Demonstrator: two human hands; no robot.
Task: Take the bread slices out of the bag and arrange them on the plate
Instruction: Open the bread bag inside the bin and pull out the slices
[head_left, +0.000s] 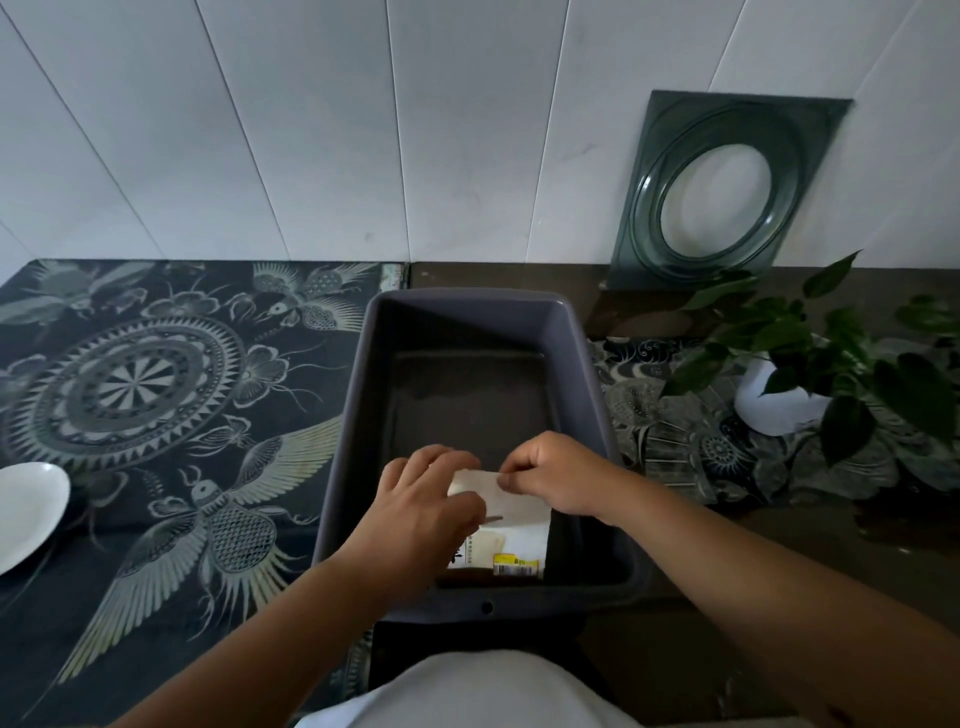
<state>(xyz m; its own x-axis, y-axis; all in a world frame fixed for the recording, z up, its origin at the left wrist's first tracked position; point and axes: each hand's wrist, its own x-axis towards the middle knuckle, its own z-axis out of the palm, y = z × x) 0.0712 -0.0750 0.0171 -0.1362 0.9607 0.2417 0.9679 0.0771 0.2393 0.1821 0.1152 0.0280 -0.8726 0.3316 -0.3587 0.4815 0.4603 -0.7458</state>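
A white bread bag (522, 525) with a yellow label lies in the near end of a deep grey bin (470, 322). My left hand (421, 512) lies over the bag's left side, thumb and fingers pinching its top edge. My right hand (553, 475) pinches the same edge from the right. The bread slices inside are mostly hidden by the wrapper and my hands. A white plate (26, 512) sits at the far left, partly cut off by the frame edge.
A dark cloth with moth and mandala patterns (140, 384) covers the counter left of the bin. A leafy plant in a white pot (779, 395) stands to the right. A square green glass dish (727, 192) leans against the white wall behind.
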